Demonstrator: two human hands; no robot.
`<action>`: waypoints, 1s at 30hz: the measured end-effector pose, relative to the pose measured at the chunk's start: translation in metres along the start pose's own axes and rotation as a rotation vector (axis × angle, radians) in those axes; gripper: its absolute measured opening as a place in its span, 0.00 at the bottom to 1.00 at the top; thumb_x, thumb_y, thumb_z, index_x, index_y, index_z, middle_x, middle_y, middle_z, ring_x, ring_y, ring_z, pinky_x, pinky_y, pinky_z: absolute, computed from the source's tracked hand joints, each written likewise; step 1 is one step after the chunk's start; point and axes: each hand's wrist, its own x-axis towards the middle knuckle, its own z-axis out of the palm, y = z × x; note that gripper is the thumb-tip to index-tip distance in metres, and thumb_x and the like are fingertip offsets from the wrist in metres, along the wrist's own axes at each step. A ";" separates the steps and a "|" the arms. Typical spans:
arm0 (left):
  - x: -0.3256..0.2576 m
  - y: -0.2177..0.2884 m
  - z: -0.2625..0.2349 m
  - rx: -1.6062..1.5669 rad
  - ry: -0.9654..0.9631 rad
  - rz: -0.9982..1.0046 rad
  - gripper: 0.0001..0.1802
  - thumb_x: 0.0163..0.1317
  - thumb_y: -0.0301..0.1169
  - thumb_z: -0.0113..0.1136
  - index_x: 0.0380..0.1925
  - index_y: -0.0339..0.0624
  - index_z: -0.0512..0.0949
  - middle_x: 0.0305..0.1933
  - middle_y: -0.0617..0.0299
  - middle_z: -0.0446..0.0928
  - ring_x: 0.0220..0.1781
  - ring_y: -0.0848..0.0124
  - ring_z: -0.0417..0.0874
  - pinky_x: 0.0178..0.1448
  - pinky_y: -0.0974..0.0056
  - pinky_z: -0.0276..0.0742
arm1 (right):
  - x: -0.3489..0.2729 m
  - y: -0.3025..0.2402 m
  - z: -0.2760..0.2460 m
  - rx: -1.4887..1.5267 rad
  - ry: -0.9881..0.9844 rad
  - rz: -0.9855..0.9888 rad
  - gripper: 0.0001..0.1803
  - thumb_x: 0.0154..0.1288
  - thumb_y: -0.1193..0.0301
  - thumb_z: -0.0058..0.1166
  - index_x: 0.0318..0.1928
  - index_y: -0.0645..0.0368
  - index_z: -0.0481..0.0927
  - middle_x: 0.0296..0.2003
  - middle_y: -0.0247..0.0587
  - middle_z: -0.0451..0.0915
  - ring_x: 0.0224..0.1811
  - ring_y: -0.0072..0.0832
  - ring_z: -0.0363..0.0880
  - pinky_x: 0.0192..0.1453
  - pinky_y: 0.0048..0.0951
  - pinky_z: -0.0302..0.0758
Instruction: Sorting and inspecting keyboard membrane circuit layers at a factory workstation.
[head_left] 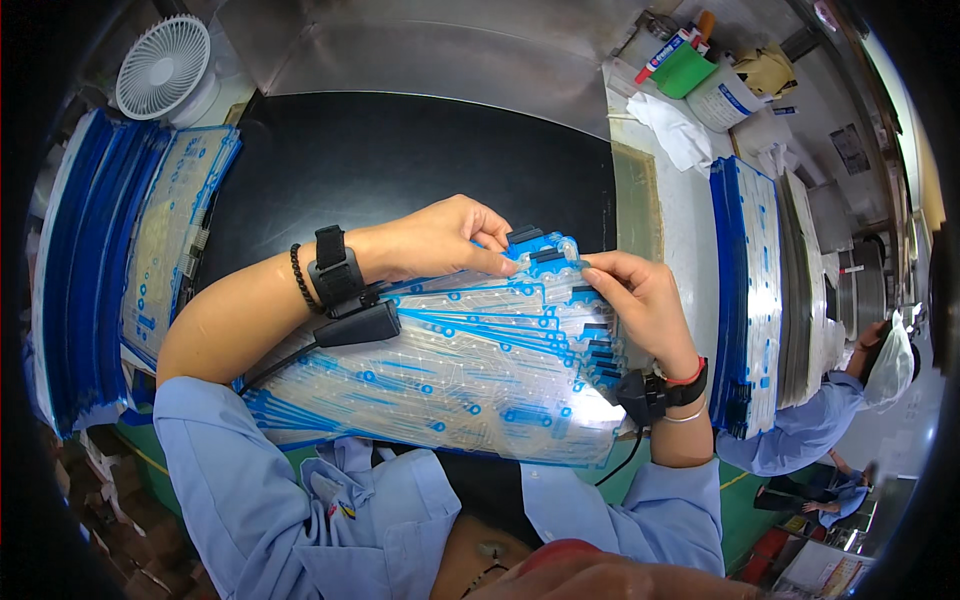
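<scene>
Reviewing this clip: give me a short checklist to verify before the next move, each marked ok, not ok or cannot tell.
1. Left hand at the sheets: ok, thumb and fingers at the far edge.
2. Right hand at the sheets: ok, thumb and forefinger near the far right corner.
3. Sheets squared up: not ok, their edges are fanned out.
4. Number of sheets between the fingers: cannot tell, the layers overlap.
5. Left wrist box off the sheets: cannot tell, it overlaps them in view.
6. Near edge supported: cannot tell, its underside is hidden.
</scene>
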 end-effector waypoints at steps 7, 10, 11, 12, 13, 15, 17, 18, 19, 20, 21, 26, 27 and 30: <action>0.000 0.009 0.005 -0.016 0.030 -0.012 0.14 0.55 0.31 0.69 0.40 0.35 0.83 0.35 0.54 0.85 0.32 0.75 0.85 0.40 0.72 0.79 | 0.012 0.002 0.008 0.033 0.088 0.074 0.11 0.61 0.66 0.63 0.32 0.63 0.84 0.22 0.34 0.80 0.24 0.13 0.74 0.28 0.17 0.68; 0.001 0.008 0.004 -0.009 0.042 -0.016 0.15 0.53 0.31 0.71 0.38 0.35 0.83 0.35 0.53 0.85 0.31 0.74 0.85 0.40 0.72 0.80 | 0.013 0.006 0.012 -0.009 0.125 0.045 0.11 0.60 0.66 0.64 0.29 0.63 0.83 0.20 0.32 0.79 0.21 0.13 0.71 0.25 0.17 0.66; 0.001 0.007 0.004 0.012 0.045 -0.020 0.15 0.52 0.31 0.72 0.38 0.35 0.83 0.35 0.53 0.85 0.31 0.74 0.85 0.39 0.73 0.80 | 0.013 0.006 0.014 0.007 0.139 0.013 0.12 0.60 0.67 0.64 0.28 0.63 0.83 0.19 0.31 0.78 0.21 0.13 0.70 0.24 0.18 0.65; 0.002 0.006 0.004 0.012 0.046 -0.019 0.15 0.52 0.31 0.72 0.38 0.35 0.83 0.35 0.53 0.85 0.31 0.74 0.85 0.39 0.73 0.80 | 0.012 0.005 0.014 0.007 0.139 0.013 0.12 0.60 0.67 0.64 0.28 0.63 0.83 0.19 0.31 0.78 0.21 0.13 0.70 0.24 0.18 0.65; 0.002 0.005 0.004 0.022 0.040 -0.004 0.15 0.53 0.32 0.72 0.38 0.35 0.83 0.35 0.53 0.85 0.31 0.74 0.85 0.39 0.73 0.80 | 0.011 0.004 0.014 0.016 0.142 -0.007 0.11 0.61 0.67 0.63 0.28 0.63 0.83 0.20 0.31 0.78 0.21 0.13 0.70 0.24 0.18 0.65; 0.002 0.005 0.004 0.032 0.034 0.011 0.15 0.53 0.33 0.71 0.38 0.35 0.83 0.34 0.53 0.85 0.31 0.74 0.85 0.39 0.73 0.80 | 0.010 0.003 0.014 0.025 0.147 -0.025 0.11 0.61 0.68 0.63 0.29 0.64 0.83 0.20 0.31 0.78 0.21 0.13 0.70 0.25 0.18 0.65; 0.003 0.006 0.005 0.017 0.033 -0.031 0.14 0.56 0.32 0.69 0.39 0.35 0.83 0.35 0.54 0.85 0.32 0.74 0.85 0.40 0.73 0.79 | 0.008 0.004 0.011 0.061 0.118 -0.025 0.09 0.62 0.69 0.62 0.31 0.64 0.83 0.22 0.32 0.79 0.23 0.13 0.71 0.26 0.18 0.66; 0.003 0.005 0.005 0.017 0.034 -0.031 0.14 0.56 0.32 0.69 0.39 0.35 0.83 0.35 0.54 0.85 0.32 0.74 0.85 0.40 0.73 0.79 | 0.007 0.004 0.010 0.061 0.117 -0.026 0.09 0.62 0.69 0.62 0.31 0.64 0.83 0.22 0.32 0.79 0.23 0.13 0.71 0.26 0.18 0.66; 0.003 0.004 0.004 -0.008 0.021 -0.019 0.14 0.58 0.32 0.67 0.40 0.35 0.82 0.36 0.54 0.85 0.33 0.75 0.85 0.41 0.73 0.79 | 0.006 0.003 0.009 0.054 0.101 -0.023 0.09 0.62 0.70 0.61 0.33 0.64 0.83 0.23 0.32 0.79 0.24 0.14 0.72 0.27 0.17 0.66; 0.003 0.003 0.003 -0.032 0.009 -0.007 0.14 0.59 0.32 0.66 0.41 0.34 0.82 0.37 0.54 0.85 0.34 0.75 0.85 0.41 0.73 0.79 | 0.005 0.003 0.008 0.047 0.085 -0.020 0.08 0.63 0.70 0.60 0.34 0.64 0.83 0.24 0.32 0.80 0.25 0.14 0.72 0.28 0.17 0.67; 0.002 0.002 0.002 -0.032 0.009 -0.008 0.14 0.59 0.32 0.66 0.41 0.34 0.82 0.37 0.54 0.85 0.34 0.75 0.85 0.41 0.73 0.79 | 0.005 0.004 0.007 0.048 0.085 -0.019 0.08 0.63 0.70 0.60 0.34 0.64 0.83 0.24 0.32 0.80 0.25 0.14 0.72 0.28 0.17 0.67; -0.001 0.006 0.003 -0.040 0.018 -0.022 0.11 0.59 0.31 0.65 0.39 0.35 0.82 0.35 0.55 0.85 0.34 0.76 0.84 0.43 0.73 0.77 | 0.004 0.005 0.004 0.093 0.035 0.011 0.08 0.63 0.71 0.60 0.37 0.64 0.83 0.27 0.33 0.81 0.27 0.14 0.73 0.31 0.17 0.69; -0.001 0.007 0.003 -0.040 0.017 -0.021 0.11 0.59 0.31 0.65 0.39 0.35 0.82 0.35 0.55 0.85 0.34 0.76 0.84 0.43 0.73 0.77 | 0.004 0.006 0.004 0.092 0.035 0.011 0.08 0.63 0.71 0.60 0.37 0.64 0.83 0.27 0.33 0.81 0.27 0.14 0.73 0.31 0.17 0.69; -0.001 0.007 0.003 -0.029 0.020 -0.019 0.11 0.59 0.31 0.65 0.38 0.34 0.83 0.35 0.55 0.85 0.34 0.76 0.84 0.43 0.73 0.77 | 0.006 0.006 0.005 0.163 0.033 -0.009 0.09 0.62 0.70 0.60 0.38 0.64 0.84 0.27 0.34 0.82 0.27 0.14 0.74 0.31 0.18 0.70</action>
